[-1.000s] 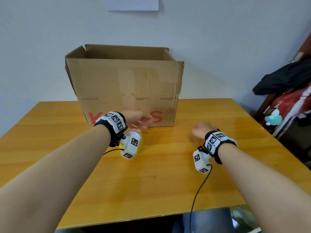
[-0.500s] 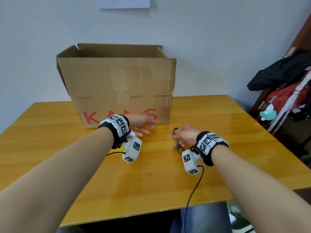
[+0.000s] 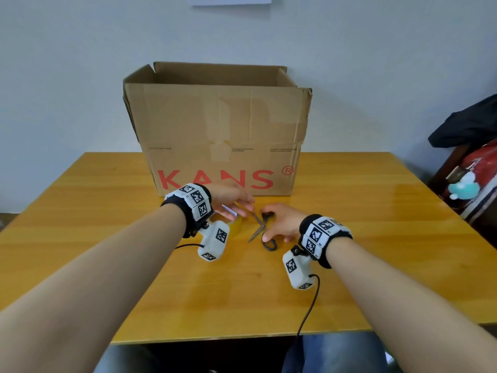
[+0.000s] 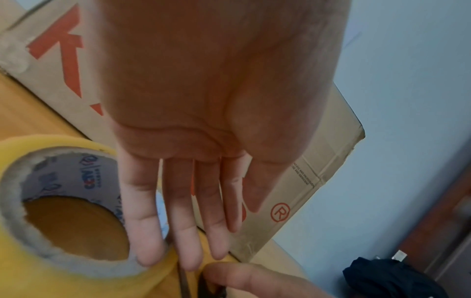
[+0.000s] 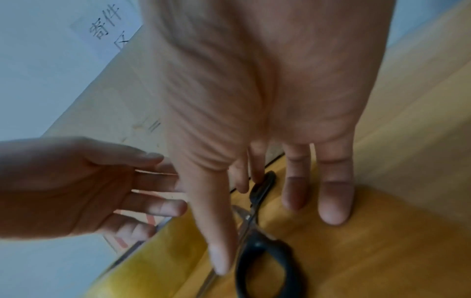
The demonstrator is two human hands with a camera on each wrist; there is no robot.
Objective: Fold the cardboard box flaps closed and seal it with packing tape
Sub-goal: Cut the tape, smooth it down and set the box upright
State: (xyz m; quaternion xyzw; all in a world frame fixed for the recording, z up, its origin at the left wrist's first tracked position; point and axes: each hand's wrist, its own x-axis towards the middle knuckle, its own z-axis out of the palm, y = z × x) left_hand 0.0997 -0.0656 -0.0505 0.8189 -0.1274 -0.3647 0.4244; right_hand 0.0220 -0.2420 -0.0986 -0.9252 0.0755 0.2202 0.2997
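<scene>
The right hand [image 3: 285, 224] has brought the scissors [image 3: 261, 226] beside the tape roll [image 4: 76, 177], fingers [image 5: 333, 201] now straight. The left hand [image 3: 228, 201] is released; box [image 3: 223, 130] flaps stand unfolded.

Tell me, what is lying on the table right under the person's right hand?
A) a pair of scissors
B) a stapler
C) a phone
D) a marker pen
A: black-handled scissors lie with their blades apart on the wooden table, and the right hand reaches over them with straight fingers at the handle loops.
</scene>
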